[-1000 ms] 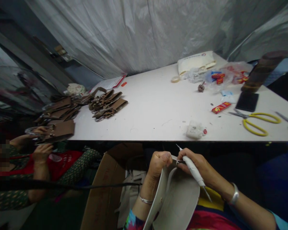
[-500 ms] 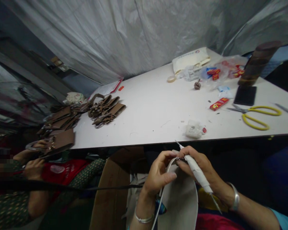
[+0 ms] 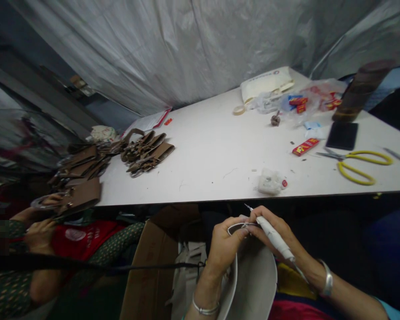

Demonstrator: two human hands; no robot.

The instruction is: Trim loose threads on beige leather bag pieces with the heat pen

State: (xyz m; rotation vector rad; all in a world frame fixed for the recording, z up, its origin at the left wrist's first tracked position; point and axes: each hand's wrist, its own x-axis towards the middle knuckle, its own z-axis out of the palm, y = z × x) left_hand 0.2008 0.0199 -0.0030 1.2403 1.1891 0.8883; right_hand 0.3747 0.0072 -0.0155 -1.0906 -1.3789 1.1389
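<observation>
Grey bag piece (image 3: 256,271), held by both hands below the near edge of a white table (image 3: 203,151).
Behind the table hangs a grey plastic sheet (image 3: 160,49); an open cardboard box (image 3: 146,271) with pale pieces inside stands left of the work, and brown bags (image 3: 148,151) are heaped on the tabletop's left part. Left hand (image 3: 222,242) pinches the loop at the piece's top; right hand (image 3: 275,226) meets it there with its fingertips, also gripping a white-wrapped tool (image 3: 276,238), thin tip toward the table.
</observation>
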